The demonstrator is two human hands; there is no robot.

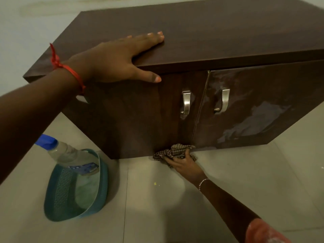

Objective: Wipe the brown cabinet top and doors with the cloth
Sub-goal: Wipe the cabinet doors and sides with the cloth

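Brown cabinet point(219, 34): left hand point(112, 62) spread flat on its top front edge, apparently bracing; right hand point(182, 163) bunching checked cloth point(175, 151) against left door's point(140, 118) bottom edge, wiping.

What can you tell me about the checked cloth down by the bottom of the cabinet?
The brown-and-cream checked cloth is bunched into a crumpled wad, looking like thin woven fabric. The right hand grips it from below, pressing it against the bottom edge of the dark brown wooden cabinet, under the left door near the gap between doors. Its lower folds seem to reach the grey tiled floor.
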